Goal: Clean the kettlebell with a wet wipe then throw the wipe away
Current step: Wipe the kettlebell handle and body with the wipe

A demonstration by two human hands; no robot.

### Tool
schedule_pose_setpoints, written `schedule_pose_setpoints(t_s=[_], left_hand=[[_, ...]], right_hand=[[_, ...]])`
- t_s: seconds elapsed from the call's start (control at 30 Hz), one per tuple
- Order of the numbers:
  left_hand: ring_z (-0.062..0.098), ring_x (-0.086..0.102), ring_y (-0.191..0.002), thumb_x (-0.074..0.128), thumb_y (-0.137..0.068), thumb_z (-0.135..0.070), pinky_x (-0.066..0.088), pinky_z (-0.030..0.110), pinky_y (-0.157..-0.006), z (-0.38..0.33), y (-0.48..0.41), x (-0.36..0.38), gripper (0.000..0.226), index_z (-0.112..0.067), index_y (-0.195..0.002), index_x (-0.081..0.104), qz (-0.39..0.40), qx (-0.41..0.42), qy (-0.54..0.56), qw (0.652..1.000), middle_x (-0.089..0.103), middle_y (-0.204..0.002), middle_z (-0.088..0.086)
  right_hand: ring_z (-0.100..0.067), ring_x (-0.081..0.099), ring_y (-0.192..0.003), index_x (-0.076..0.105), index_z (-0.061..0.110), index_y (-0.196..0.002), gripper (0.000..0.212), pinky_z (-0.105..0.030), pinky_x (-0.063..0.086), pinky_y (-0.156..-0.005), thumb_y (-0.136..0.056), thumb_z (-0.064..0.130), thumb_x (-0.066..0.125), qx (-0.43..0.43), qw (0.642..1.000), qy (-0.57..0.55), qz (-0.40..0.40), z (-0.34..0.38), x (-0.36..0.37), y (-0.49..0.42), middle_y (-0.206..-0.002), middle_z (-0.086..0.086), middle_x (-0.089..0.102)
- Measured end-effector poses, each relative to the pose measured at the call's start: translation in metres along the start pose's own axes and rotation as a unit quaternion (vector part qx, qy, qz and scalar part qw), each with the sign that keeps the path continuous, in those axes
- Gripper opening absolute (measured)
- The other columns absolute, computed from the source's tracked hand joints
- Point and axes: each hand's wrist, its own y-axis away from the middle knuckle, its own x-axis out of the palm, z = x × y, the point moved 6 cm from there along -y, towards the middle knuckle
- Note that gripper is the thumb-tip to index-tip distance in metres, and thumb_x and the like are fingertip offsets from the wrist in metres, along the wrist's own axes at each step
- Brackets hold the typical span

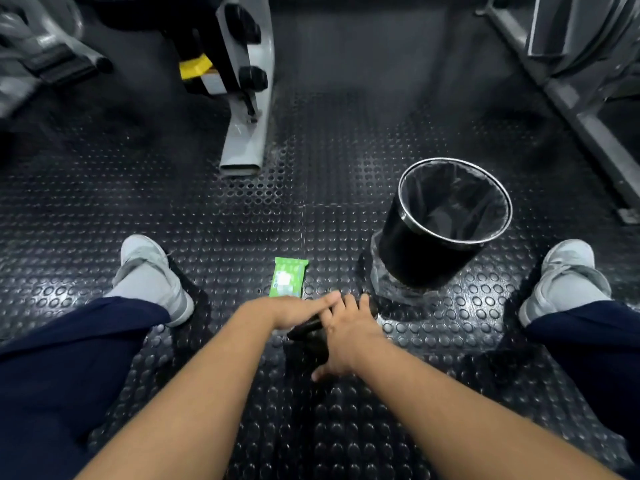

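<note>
Gym floor [242, 220] of black studded rubber, with machine frames [244, 133] along the upper edge. Centre: the kettlebell [306, 330], dark and largely hidden beneath both hands. Left hand [298, 310] lies flat on it, fingers straight, holding nothing. Right hand [346, 337] spreads over it, thumb out; whether it grips cannot be told. Green wipe pack [288, 277] just above; lined bin [408, 251] centre right.

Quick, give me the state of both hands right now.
Left hand: open, straight fingers resting on the kettlebell.
Right hand: draped over the kettlebell; whether it grips cannot be told.
</note>
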Motion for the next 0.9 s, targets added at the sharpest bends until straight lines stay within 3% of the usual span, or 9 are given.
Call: schedule_pose_setpoints(t_s=[0.03, 0.23, 0.53, 0.7, 0.8, 0.9], left_hand=[[0.033, 0.042, -0.145, 0.025, -0.041, -0.117, 0.027, 0.057, -0.121, -0.001, -0.001, 0.003, 0.13, -0.035, -0.133, 0.067, -0.003, 0.003, -0.002, 1.0, 0.044, -0.161, 0.005], [0.03, 0.037, -0.149, 0.019, -0.054, -0.113, 0.022, 0.056, -0.125, -0.008, 0.01, 0.006, 0.128, -0.031, -0.144, 0.06, -0.018, 0.011, -0.007, 1.0, 0.04, -0.164, 0.005], [0.026, 0.048, -0.14, 0.025, -0.055, -0.113, 0.031, 0.047, -0.12, 0.0, 0.001, 0.014, 0.123, -0.032, -0.137, 0.067, -0.034, 0.031, 0.076, 0.996, 0.052, -0.155, 0.003], [0.041, 0.037, -0.149, 0.026, -0.055, -0.112, 0.026, 0.057, -0.123, -0.01, 0.015, 0.0, 0.131, -0.028, -0.152, 0.05, 0.018, 0.026, 0.068, 0.997, 0.04, -0.161, 0.022], [0.035, 0.034, -0.151, 0.027, -0.052, -0.113, 0.021, 0.056, -0.125, -0.013, 0.019, 0.003, 0.127, -0.039, -0.155, 0.045, 0.031, 0.021, 0.069, 0.997, 0.032, -0.166, 0.015], [0.028, 0.045, -0.143, 0.028, -0.047, -0.115, 0.024, 0.054, -0.124, 0.0, -0.002, 0.011, 0.122, -0.044, -0.14, 0.06, 0.017, 0.021, 0.11, 0.994, 0.051, -0.157, 0.003]], right_hand=[[-0.043, 0.013, -0.155, -0.002, 0.014, -0.167, 0.14, -0.068, 0.007, -0.125, -0.069, 0.095, 0.058, 0.0, 1.0, 0.002, 0.005, 0.0, 0.0, 0.0, -0.172, -0.015, 0.009], [-0.043, 0.011, -0.156, -0.003, 0.013, -0.167, 0.14, -0.067, 0.006, -0.126, -0.07, 0.094, 0.058, -0.001, 1.0, 0.003, 0.013, 0.001, -0.001, 0.002, -0.173, -0.016, 0.007], [-0.043, 0.01, -0.156, -0.005, 0.016, -0.167, 0.14, -0.068, 0.004, -0.125, -0.07, 0.092, 0.062, 0.003, 1.0, -0.011, 0.006, 0.0, -0.002, 0.004, -0.173, -0.015, 0.005], [-0.044, 0.008, -0.157, -0.007, 0.017, -0.166, 0.141, -0.068, 0.004, -0.125, -0.069, 0.092, 0.062, 0.006, 1.0, -0.009, -0.002, -0.003, 0.0, 0.003, -0.172, -0.016, 0.006], [-0.044, 0.003, -0.158, -0.009, 0.015, -0.166, 0.141, -0.067, 0.002, -0.125, -0.071, 0.092, 0.061, 0.008, 1.0, -0.005, 0.013, -0.001, 0.0, 0.003, -0.173, -0.017, 0.0], [-0.042, 0.011, -0.155, -0.003, 0.016, -0.166, 0.138, -0.067, 0.004, -0.126, -0.071, 0.091, 0.063, 0.009, 1.0, -0.007, 0.011, -0.001, -0.003, 0.003, -0.169, -0.016, 0.01]])
